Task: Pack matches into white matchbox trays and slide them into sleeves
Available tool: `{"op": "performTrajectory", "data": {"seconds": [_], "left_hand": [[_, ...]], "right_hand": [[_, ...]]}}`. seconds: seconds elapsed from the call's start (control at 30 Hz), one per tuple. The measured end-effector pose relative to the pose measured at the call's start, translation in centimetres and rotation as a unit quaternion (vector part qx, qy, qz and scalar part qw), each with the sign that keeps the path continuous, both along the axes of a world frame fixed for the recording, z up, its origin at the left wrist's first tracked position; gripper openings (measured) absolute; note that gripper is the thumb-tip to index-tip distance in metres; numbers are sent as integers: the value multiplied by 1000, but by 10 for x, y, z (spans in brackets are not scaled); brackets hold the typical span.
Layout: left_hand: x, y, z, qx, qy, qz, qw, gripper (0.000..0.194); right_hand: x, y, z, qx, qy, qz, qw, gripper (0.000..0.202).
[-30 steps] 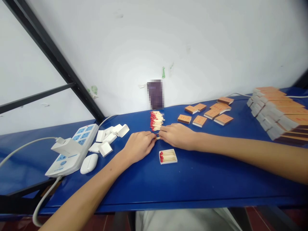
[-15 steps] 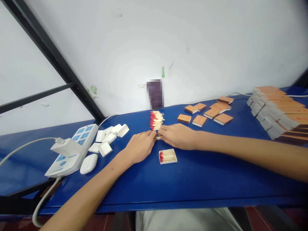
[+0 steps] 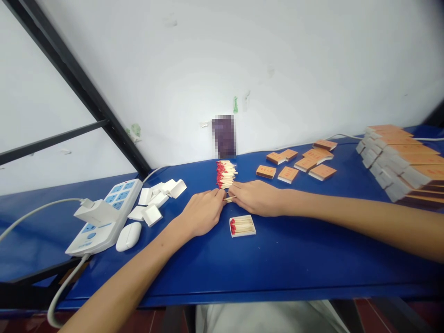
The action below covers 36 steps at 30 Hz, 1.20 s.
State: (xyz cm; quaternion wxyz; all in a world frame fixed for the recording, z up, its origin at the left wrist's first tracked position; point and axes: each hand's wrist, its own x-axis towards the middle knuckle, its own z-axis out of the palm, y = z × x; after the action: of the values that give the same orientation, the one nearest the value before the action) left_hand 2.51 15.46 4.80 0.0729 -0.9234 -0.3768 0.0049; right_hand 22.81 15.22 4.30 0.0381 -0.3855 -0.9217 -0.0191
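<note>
- Left hand (image 3: 203, 212) and right hand (image 3: 258, 198): fingers drawn in narrowly, pinching a few matchsticks (image 3: 229, 199) between them; slightly more of the sticks shows now than a moment ago.
- Just beyond: the heap of red-tipped matches (image 3: 226, 175), unshifted.
- Nearer the body: an open matchbox tray (image 3: 243, 235), partly filled, unmoved; the held sticks lie outside it.
- Farther left: white trays (image 3: 151, 215); right, orange matchboxes (image 3: 266, 171).
</note>
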Motion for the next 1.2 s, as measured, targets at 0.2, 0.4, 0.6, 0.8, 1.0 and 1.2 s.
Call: {"op": "performTrajectory", "data": {"seconds": [0.2, 0.4, 0.6, 0.8, 1.0, 1.2], "left_hand": [[0, -5, 2, -4, -5, -9, 1000, 27], [-4, -20, 17, -47, -63, -47, 996, 25], [-5, -34, 25, -153, -79, -108, 979, 24], [-4, -34, 22, -172, -83, -140, 972, 22], [-4, -31, 23, -153, -103, -151, 971, 15], [-5, -29, 23, -117, -122, -129, 977, 9]], "right_hand": [[1, -6, 12, -41, 4, -13, 999, 18], [6, -27, 51, -101, -6, 1, 995, 24], [7, -48, 69, -96, -144, 81, 982, 23], [3, -53, 67, -164, -99, 42, 981, 30], [2, -52, 69, -230, -48, 19, 972, 31], [6, -49, 67, -234, 23, 2, 972, 19]]}}
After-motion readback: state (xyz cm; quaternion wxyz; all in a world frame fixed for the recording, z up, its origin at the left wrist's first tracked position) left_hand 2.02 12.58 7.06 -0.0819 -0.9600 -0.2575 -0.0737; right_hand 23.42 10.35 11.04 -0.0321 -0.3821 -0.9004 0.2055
